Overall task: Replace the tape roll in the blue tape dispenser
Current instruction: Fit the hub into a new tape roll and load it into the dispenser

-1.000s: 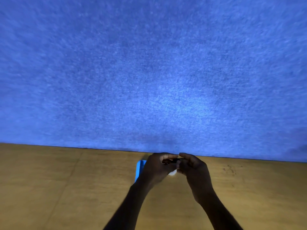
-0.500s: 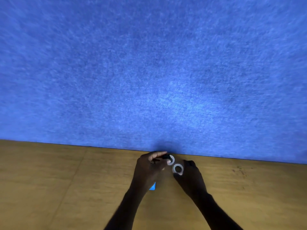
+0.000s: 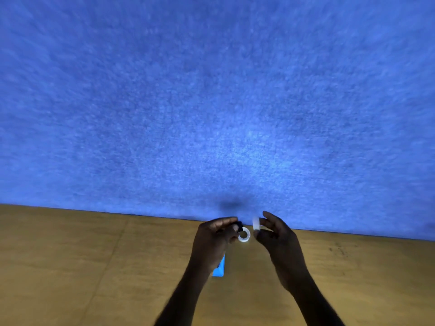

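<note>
My left hand (image 3: 215, 241) pinches a small black spool piece (image 3: 239, 225) and a white tape ring (image 3: 244, 234) at its fingertips. Facing it, my right hand (image 3: 275, 234) holds a second white tape ring (image 3: 256, 223) edge-on between thumb and fingers. A small gap separates the two rings. The blue tape dispenser (image 3: 220, 267) lies on the wooden table (image 3: 94, 267) under my left wrist, mostly hidden by it.
A blue felt partition (image 3: 211, 102) rises straight behind the table's back edge, just beyond my hands. Dark specks mark the wood at the right (image 3: 337, 249).
My hands were joined over the dispenser, then drew apart. One white ring stayed with the left hand, and the right hand carried the other ring away to the right.
</note>
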